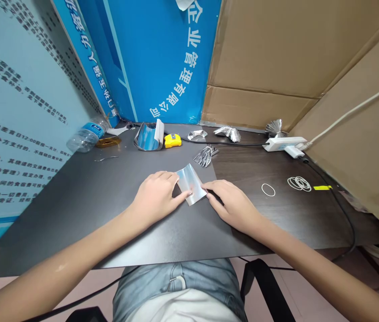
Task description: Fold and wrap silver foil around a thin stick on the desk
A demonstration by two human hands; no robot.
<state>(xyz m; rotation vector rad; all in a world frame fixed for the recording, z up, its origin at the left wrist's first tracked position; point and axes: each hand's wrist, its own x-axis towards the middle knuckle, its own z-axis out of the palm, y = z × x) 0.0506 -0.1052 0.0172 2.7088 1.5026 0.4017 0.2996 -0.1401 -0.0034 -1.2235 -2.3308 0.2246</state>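
A rectangular sheet of silvery foil lies flat on the dark table, slightly skewed. My left hand presses on its left edge, with the fingertips over the foil. My right hand pinches the sheet's lower right edge. Just beyond the sheet sits a pleated foil fan. Farther back lie a crumpled foil piece and another pleated foil strip.
At the back stand a clear plastic water bottle, a curled blue-sheened film roll, a yellow tape measure and a white power strip with cables. Rubber bands lie at right. Cardboard sheets and printed blue boards wall the table.
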